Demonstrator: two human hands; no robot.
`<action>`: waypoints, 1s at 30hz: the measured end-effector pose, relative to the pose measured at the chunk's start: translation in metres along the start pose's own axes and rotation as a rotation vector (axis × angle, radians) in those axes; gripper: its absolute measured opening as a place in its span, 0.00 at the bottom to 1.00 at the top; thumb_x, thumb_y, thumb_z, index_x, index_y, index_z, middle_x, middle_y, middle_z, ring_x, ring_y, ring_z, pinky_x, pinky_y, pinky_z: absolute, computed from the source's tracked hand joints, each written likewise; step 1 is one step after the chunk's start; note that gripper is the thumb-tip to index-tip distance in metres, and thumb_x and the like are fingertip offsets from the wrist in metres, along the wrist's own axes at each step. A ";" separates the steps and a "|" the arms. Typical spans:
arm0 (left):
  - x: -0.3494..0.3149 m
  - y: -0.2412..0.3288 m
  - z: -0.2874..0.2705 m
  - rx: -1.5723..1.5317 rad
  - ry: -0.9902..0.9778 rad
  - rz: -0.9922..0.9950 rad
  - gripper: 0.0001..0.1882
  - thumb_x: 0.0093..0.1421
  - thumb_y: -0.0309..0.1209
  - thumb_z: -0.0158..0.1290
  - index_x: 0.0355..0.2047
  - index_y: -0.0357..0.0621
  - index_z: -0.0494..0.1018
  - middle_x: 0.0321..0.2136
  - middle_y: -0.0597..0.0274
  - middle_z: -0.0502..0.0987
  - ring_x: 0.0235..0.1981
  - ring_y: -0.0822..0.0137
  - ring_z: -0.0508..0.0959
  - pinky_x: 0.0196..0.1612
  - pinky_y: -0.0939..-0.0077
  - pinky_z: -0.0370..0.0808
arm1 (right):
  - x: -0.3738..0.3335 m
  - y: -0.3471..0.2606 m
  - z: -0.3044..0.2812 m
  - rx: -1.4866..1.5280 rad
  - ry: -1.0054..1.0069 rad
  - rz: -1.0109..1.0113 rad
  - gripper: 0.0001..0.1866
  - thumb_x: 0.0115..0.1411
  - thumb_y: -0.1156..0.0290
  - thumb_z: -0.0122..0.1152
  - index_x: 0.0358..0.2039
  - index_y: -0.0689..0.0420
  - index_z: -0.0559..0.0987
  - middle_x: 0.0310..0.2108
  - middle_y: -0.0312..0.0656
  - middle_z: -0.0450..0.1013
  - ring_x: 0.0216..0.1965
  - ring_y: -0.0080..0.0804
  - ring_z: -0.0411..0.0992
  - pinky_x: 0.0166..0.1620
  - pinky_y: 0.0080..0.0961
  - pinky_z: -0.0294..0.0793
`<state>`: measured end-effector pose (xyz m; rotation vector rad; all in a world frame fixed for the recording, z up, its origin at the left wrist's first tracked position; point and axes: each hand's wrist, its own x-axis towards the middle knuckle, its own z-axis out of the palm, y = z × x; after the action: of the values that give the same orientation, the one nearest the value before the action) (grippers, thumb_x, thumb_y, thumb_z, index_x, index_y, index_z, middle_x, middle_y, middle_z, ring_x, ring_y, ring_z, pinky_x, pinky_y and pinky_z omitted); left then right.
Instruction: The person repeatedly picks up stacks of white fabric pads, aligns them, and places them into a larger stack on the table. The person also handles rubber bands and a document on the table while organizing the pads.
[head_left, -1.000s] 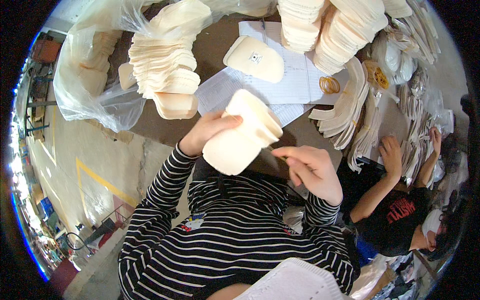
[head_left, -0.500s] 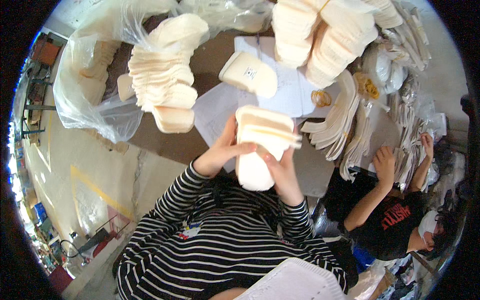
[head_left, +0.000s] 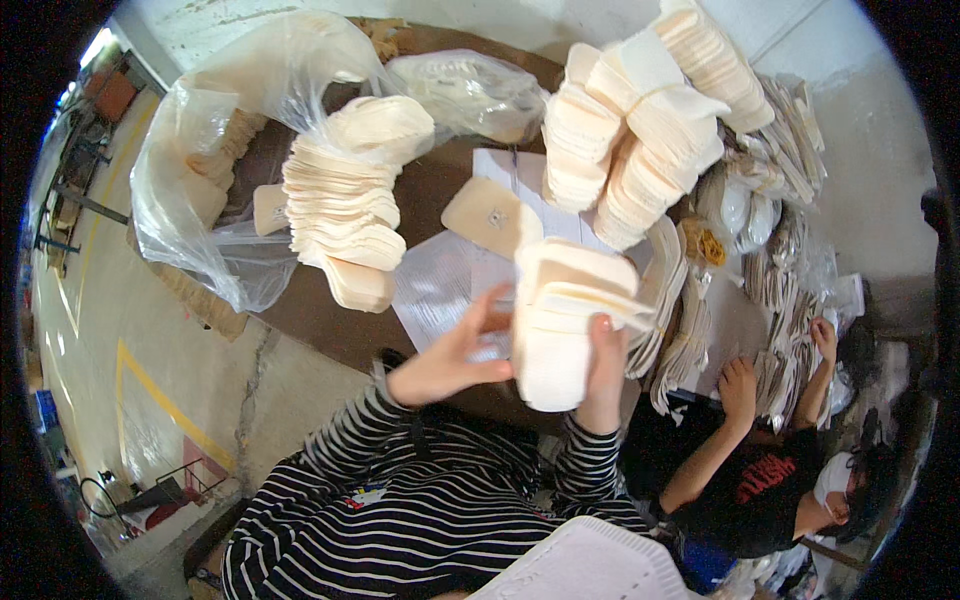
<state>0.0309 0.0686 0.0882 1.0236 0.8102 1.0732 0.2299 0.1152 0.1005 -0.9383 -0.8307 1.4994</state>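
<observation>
1. Now my bare right hand (head_left: 603,378) has its fingers closed on the right side of a stack of thin, cream, round-cornered pads (head_left: 556,350), held over the brown table (head_left: 318,320).
2. My bare left hand (head_left: 450,362) is spread open at the stack's left side; I cannot tell whether it touches.
3. Beyond, one flat cream pad with a small mark (head_left: 488,215) lies on white paper sheets (head_left: 430,295).
4. Farther left, a clear plastic bag (head_left: 182,190) holds more pads.

Workshop: stacked cream pads (head_left: 555,372), yellow-lined concrete floor (head_left: 298,372).
</observation>
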 end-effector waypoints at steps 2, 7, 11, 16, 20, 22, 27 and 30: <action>0.018 -0.011 0.022 -0.047 0.182 0.012 0.40 0.65 0.42 0.57 0.69 0.37 0.51 0.63 0.53 0.63 0.64 0.63 0.65 0.65 0.71 0.62 | 0.007 0.006 0.018 -0.209 -0.097 -0.146 0.44 0.69 0.55 0.53 0.74 0.53 0.40 0.70 0.51 0.49 0.67 0.43 0.54 0.69 0.38 0.51; 0.065 0.030 -0.005 -0.472 0.561 0.213 0.28 0.70 0.44 0.50 0.63 0.42 0.63 0.58 0.62 0.73 0.60 0.67 0.72 0.62 0.66 0.67 | 0.030 0.016 0.011 -0.232 -0.128 -0.208 0.37 0.71 0.52 0.51 0.72 0.52 0.49 0.64 0.49 0.59 0.59 0.37 0.63 0.61 0.37 0.64; 0.131 0.070 -0.032 -0.512 0.654 0.455 0.25 0.70 0.43 0.50 0.63 0.46 0.64 0.56 0.63 0.74 0.59 0.66 0.72 0.61 0.66 0.68 | 0.053 0.071 -0.035 -0.574 -0.091 -0.088 0.23 0.67 0.78 0.55 0.62 0.61 0.68 0.54 0.40 0.71 0.44 0.23 0.71 0.51 0.22 0.70; 0.225 0.113 -0.075 -0.527 0.504 0.442 0.35 0.67 0.45 0.53 0.68 0.46 0.53 0.59 0.61 0.68 0.61 0.65 0.68 0.65 0.65 0.61 | 0.058 0.098 -0.035 -1.134 -0.111 -0.551 0.17 0.55 0.76 0.67 0.46 0.63 0.79 0.45 0.45 0.73 0.38 0.36 0.73 0.44 0.28 0.75; 0.214 0.129 -0.045 -0.444 0.644 0.499 0.32 0.72 0.43 0.46 0.70 0.44 0.52 0.64 0.58 0.63 0.64 0.61 0.64 0.66 0.62 0.60 | 0.058 0.097 -0.038 -1.123 -0.118 -0.508 0.16 0.55 0.76 0.67 0.45 0.62 0.80 0.47 0.45 0.73 0.42 0.40 0.74 0.46 0.31 0.75; 0.194 0.109 -0.038 -0.335 0.605 0.583 0.29 0.74 0.43 0.40 0.70 0.43 0.54 0.64 0.57 0.64 0.64 0.60 0.66 0.66 0.63 0.61 | 0.058 0.097 -0.038 -1.107 -0.137 -0.493 0.16 0.55 0.75 0.67 0.44 0.62 0.80 0.48 0.47 0.73 0.44 0.42 0.74 0.49 0.32 0.74; 0.077 0.087 -0.029 -0.061 0.399 0.418 0.21 0.72 0.36 0.44 0.60 0.37 0.68 0.51 0.56 0.77 0.54 0.63 0.75 0.62 0.65 0.67 | 0.050 0.094 -0.034 -1.102 -0.205 -0.472 0.14 0.56 0.74 0.66 0.43 0.60 0.81 0.50 0.51 0.72 0.50 0.51 0.72 0.53 0.39 0.72; 0.032 0.080 -0.054 0.310 0.605 0.528 0.15 0.67 0.28 0.52 0.52 0.35 0.74 0.48 0.61 0.78 0.48 0.74 0.75 0.54 0.77 0.71 | 0.049 0.088 -0.036 -1.134 -0.221 -0.464 0.14 0.56 0.74 0.66 0.44 0.61 0.81 0.53 0.52 0.71 0.51 0.50 0.71 0.53 0.38 0.71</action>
<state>-0.0331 0.1240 0.1446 1.2264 1.2584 1.7989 0.2214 0.1530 0.0011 -1.2409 -1.9951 0.6471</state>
